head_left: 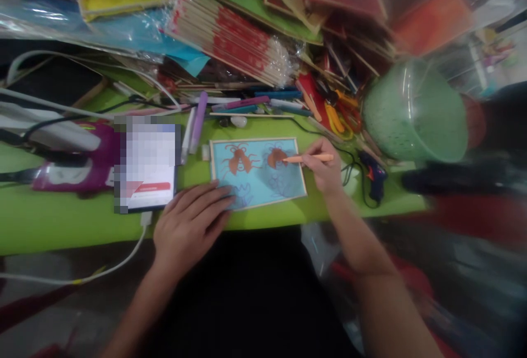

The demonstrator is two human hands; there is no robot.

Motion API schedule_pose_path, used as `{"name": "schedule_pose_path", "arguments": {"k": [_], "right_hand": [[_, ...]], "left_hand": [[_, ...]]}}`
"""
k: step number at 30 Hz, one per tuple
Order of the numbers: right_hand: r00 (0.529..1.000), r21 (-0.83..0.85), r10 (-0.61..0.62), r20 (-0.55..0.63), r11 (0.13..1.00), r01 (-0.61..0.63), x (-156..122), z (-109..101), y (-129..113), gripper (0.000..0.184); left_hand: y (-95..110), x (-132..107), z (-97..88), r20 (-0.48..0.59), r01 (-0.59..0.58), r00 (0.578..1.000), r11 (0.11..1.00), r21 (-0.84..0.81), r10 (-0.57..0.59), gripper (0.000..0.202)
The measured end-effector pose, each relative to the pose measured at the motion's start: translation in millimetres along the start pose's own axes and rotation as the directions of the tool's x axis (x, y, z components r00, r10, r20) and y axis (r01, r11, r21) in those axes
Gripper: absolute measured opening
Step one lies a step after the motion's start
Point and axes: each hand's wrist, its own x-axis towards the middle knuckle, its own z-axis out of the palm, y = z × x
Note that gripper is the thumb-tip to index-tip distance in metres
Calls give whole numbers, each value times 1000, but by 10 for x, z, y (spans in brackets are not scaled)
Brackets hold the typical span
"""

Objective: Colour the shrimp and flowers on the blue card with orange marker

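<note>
A blue card with a pale frame (261, 160) lies on the green table. It bears two orange-brown beetle drawings in the upper half, and purple line figures below them. My right hand (325, 168) pinches an orange marker (310, 158), its tip at the right-hand beetle. Flat over the card's lower left corner rest the fingers of my left hand (193, 218), stretched out and holding nothing. Just left of that hand lies a phone or tablet (150, 166) with a blurred-out screen and a white cable plugged in.
Several markers (198, 122) and pens lie behind the card. Orange-handled pliers or scissors (334, 116), a glue gun (373, 177) and a green translucent bucket (415, 113) stand right. Bundled sticks (230, 37) are heaped at the back. A purple power strip (74, 168) sits left.
</note>
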Motion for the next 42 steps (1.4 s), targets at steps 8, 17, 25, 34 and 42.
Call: {"name": "schedule_pose_path", "arguments": {"k": [8,17,25,34,42], "right_hand": [[1000,65,-13,22,998,11,4,-12,79,20],[999,58,41,33,997,-43,-3,-26,91,26],[1000,78,-7,24,997,5,-2,-3,21,16],[998,82,33,51,996,-37,-1,-23,90,21],[997,68,26,75,997,-31,-25,-22,76,22]], "left_hand": [[-11,-18,10,-1,-10,1000,1000,16,10,31],[-8,-22,16,0,5,1000,1000,5,-5,34],[-5,-11,14,-2,-4,1000,1000,11,4,30],[-9,-11,0,6,2,1000,1000,2,-2,32],[5,1,1,-6,-12,1000,1000,25,12,31]]}}
